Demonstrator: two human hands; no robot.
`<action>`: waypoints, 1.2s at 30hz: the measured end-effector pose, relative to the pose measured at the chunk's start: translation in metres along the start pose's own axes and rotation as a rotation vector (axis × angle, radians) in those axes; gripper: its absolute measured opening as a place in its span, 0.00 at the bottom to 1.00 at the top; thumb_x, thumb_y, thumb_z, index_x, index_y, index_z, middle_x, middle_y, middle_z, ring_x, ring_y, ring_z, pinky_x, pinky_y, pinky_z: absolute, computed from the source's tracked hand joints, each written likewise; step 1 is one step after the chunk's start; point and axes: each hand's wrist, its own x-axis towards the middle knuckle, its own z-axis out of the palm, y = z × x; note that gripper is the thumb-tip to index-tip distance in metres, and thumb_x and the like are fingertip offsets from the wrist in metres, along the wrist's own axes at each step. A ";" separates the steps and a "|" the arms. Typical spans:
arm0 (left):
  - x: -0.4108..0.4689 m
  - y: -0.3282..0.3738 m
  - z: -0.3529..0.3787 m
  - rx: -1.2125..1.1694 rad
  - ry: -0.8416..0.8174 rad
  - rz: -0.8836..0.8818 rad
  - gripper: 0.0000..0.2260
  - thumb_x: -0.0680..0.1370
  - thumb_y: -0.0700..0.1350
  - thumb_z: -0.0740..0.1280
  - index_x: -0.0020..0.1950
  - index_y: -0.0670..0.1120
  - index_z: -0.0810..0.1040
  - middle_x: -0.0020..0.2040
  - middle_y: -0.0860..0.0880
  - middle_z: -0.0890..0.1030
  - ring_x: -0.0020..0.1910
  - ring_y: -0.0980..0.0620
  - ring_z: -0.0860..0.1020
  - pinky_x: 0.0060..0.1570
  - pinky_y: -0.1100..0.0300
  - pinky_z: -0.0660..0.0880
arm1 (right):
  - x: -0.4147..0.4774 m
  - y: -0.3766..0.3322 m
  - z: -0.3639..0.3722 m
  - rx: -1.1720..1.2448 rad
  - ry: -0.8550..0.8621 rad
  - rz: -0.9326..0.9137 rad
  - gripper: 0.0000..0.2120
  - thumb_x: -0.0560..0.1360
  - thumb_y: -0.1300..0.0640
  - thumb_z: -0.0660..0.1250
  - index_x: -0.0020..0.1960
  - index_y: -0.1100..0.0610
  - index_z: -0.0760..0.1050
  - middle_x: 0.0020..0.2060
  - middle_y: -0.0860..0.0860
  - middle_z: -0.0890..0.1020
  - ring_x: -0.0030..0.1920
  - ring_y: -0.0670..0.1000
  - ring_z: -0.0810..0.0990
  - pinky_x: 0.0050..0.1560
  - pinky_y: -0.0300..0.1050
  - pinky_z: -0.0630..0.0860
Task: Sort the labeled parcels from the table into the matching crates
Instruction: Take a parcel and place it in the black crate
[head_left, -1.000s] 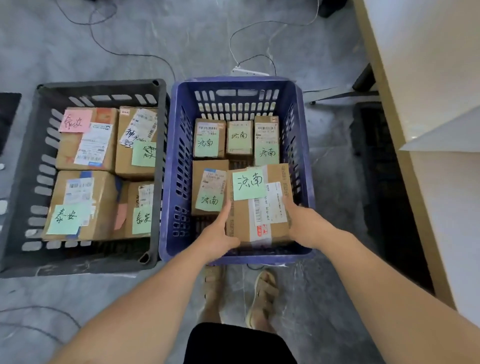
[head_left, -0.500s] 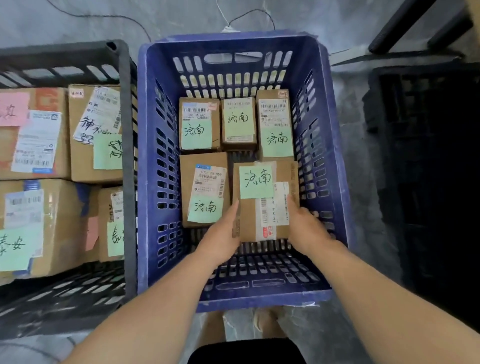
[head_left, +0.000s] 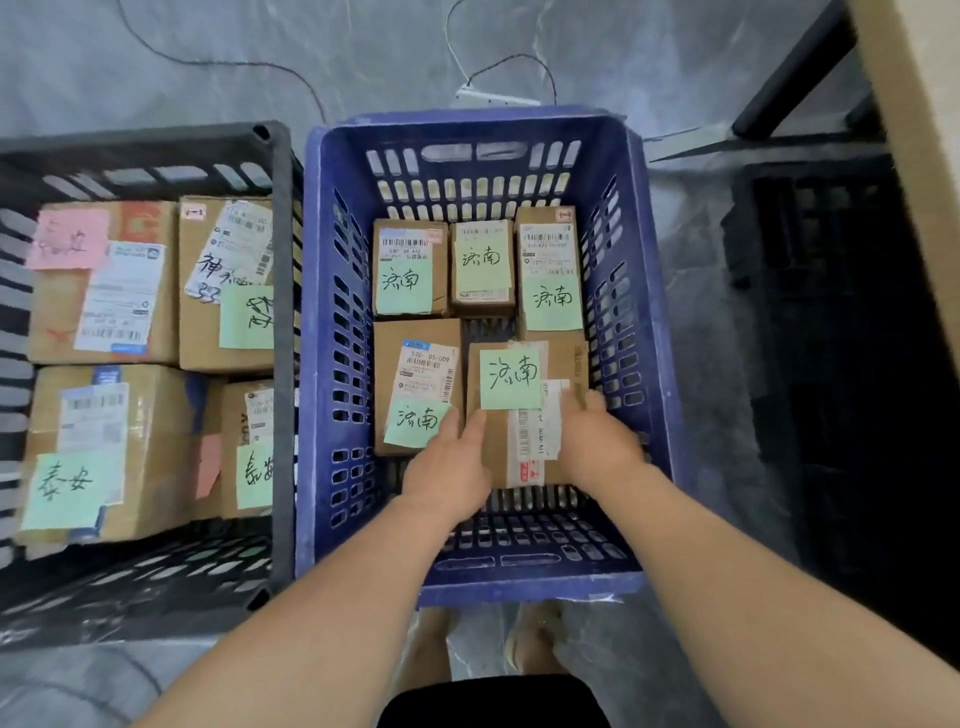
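Two hands hold a parcel (head_left: 522, 447) low inside the blue crate (head_left: 318, 364).

The grey floor (head_left: 130, 93) has thin cables (head_left: 234, 65) at 12 o'clock, a pale table (head_left: 914, 156) at 2 o'clock and a dark crate (head_left: 831, 322) at 3 o'clock. A black crate (head_left: 283, 338) full of boxes stands just beside the blue one, at 9 o'clock. Both arms reach down into the blue crate. The left hand (head_left: 447, 478) grips the parcel's left side, thumb on top. The right hand (head_left: 597, 447) curls over its right side. The parcel sits at 5 o'clock among four other boxes. The fingers underneath are hidden, so I cannot tell if it touches the bottom. The black crate is cut off.
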 end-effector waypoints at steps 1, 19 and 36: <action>-0.007 0.004 -0.006 -0.015 0.024 0.009 0.31 0.79 0.43 0.60 0.79 0.50 0.49 0.79 0.45 0.49 0.73 0.44 0.62 0.66 0.49 0.67 | -0.009 -0.002 -0.004 -0.009 0.034 -0.035 0.29 0.76 0.59 0.61 0.74 0.56 0.54 0.66 0.59 0.62 0.56 0.59 0.74 0.46 0.52 0.74; -0.178 0.099 -0.069 0.121 0.458 -0.017 0.29 0.82 0.57 0.52 0.79 0.49 0.46 0.80 0.45 0.44 0.78 0.46 0.43 0.73 0.43 0.41 | -0.200 -0.002 -0.106 -0.163 0.470 -0.260 0.17 0.77 0.56 0.57 0.65 0.57 0.69 0.61 0.56 0.71 0.62 0.56 0.69 0.55 0.50 0.70; -0.261 0.071 -0.152 0.184 0.753 0.080 0.29 0.82 0.59 0.49 0.79 0.50 0.43 0.80 0.45 0.44 0.78 0.45 0.43 0.73 0.41 0.39 | -0.303 -0.055 -0.151 -0.088 0.848 -0.215 0.19 0.78 0.42 0.55 0.59 0.54 0.73 0.58 0.54 0.75 0.59 0.55 0.73 0.57 0.51 0.70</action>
